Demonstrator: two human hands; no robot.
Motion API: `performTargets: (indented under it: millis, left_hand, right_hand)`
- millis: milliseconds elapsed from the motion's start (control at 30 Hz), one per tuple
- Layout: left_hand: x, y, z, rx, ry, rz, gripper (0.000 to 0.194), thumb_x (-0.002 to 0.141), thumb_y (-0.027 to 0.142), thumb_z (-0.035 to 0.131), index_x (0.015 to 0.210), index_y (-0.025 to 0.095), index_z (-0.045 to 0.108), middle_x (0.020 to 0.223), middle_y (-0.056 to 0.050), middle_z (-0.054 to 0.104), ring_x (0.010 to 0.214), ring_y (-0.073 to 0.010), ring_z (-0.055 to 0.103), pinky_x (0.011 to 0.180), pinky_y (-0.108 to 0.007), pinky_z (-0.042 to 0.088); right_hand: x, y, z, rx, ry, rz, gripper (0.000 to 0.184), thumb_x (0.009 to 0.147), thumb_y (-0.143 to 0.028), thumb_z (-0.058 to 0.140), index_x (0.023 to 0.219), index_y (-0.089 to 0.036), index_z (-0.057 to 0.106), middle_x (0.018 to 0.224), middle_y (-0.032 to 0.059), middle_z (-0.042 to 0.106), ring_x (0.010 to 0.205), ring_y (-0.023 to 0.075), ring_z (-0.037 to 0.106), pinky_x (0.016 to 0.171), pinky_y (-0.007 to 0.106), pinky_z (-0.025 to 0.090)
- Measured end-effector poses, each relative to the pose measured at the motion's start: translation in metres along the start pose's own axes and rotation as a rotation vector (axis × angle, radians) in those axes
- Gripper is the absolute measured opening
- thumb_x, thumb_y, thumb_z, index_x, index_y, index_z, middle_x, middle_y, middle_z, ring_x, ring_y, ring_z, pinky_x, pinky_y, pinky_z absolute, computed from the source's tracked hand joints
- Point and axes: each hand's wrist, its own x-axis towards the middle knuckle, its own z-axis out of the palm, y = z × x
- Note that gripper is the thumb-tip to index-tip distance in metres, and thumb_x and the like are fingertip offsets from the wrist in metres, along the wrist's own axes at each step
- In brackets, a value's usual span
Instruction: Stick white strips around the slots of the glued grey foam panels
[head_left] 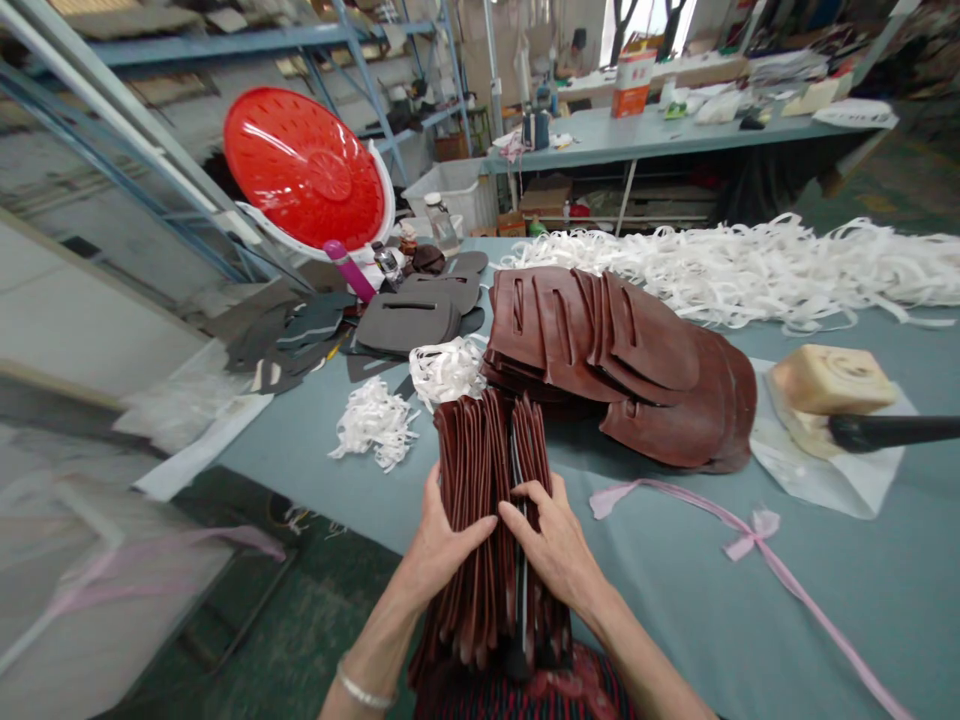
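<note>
A person seated or standing at the near edge of a blue-grey work table [885, 610] grips a bundle of brown pieces [472, 480], its many edges facing up. The left hand [442, 545] clasps the bundle's left side, thumb laid across the edges; the right hand [559, 545] closes around the narrower right section, its thumb near the other (a dark gap and a few pale edges part the two sections). The step in hand appears to be sorting or squaring the pieces; the next move would seem to call for even pressure from both sides, lest the loose edges fan out.

Just beyond the bundle lies a pile of brown slotted panels [652, 340], with a long heap of white strips [712, 265] on the far side. Two small white tangles [375, 425] sit to the left, near grey slotted pieces [409, 325]; a pink ribbon [787, 575] trails off at the near right.

Most fingers of the left hand are hidden behind the bundle, and its dark lower end makes it hard to tell whether lap or table bears the weight. At right, a black handle [907, 432] is cut off by the frame.
</note>
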Motion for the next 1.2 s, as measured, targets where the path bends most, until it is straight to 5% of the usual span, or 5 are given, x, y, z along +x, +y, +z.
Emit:
performTargets:
  millis: [467,633,800,967,1200]
  left_hand:
    - [-0.001,-0.001,-0.004,0.006,0.017,-0.017,0.099,0.07,0.035,0.074,0.143,0.02,0.009,0.141,-0.017,0.039,0.129,-0.0299,0.043,0.11,-0.049,0.03]
    - [0.0,-0.008,-0.005,0.012,0.006,0.026,0.096,0.071,0.036,0.073,0.143,0.021,0.011,0.143,-0.015,0.037,0.13,-0.0286,0.042,0.112,-0.047,0.027]
    - [-0.002,-0.002,-0.001,0.017,-0.015,0.024,0.099,0.069,0.036,0.074,0.143,0.02,0.01,0.143,-0.017,0.037,0.13,-0.0301,0.042,0.111,-0.049,0.028]
    - [-0.005,0.005,0.001,-0.06,-0.061,0.003,0.101,0.067,0.031,0.076,0.142,0.022,0.01,0.138,-0.015,0.044,0.125,-0.0288,0.048,0.109,-0.049,0.033]
    - [-0.003,0.005,-0.002,-0.033,-0.042,-0.007,0.101,0.065,0.031,0.076,0.141,0.02,0.01,0.139,-0.017,0.042,0.126,-0.0301,0.047,0.109,-0.049,0.032]
  right_hand:
    - [-0.002,0.002,0.005,-0.035,0.022,-0.012,0.023,0.085,-0.031,0.05,0.107,-0.023,0.052,0.121,0.0072,0.044,0.099,0.0203,0.06,0.09,0.036,0.048]
    - [-0.003,0.004,0.003,-0.059,0.088,-0.029,0.058,0.083,-0.014,0.041,0.138,-0.028,0.032,0.145,0.0101,0.021,0.115,0.0223,0.053,0.096,0.04,0.046]
    - [0.001,-0.005,0.004,-0.128,0.102,-0.058,0.02,0.091,-0.031,0.044,0.098,-0.023,0.061,0.144,0.0069,0.02,0.12,0.0251,0.049,0.1,0.042,0.043]
    - [0.009,-0.013,0.009,-0.188,0.135,0.007,0.027,0.084,-0.048,0.057,0.085,-0.021,0.059,0.134,0.0111,0.029,0.116,0.0297,0.05,0.094,0.048,0.046]
    - [0.013,-0.008,0.011,-0.179,0.129,-0.048,0.017,0.083,-0.038,0.06,0.086,-0.021,0.058,0.132,0.0095,0.031,0.12,0.0278,0.047,0.097,0.044,0.044]
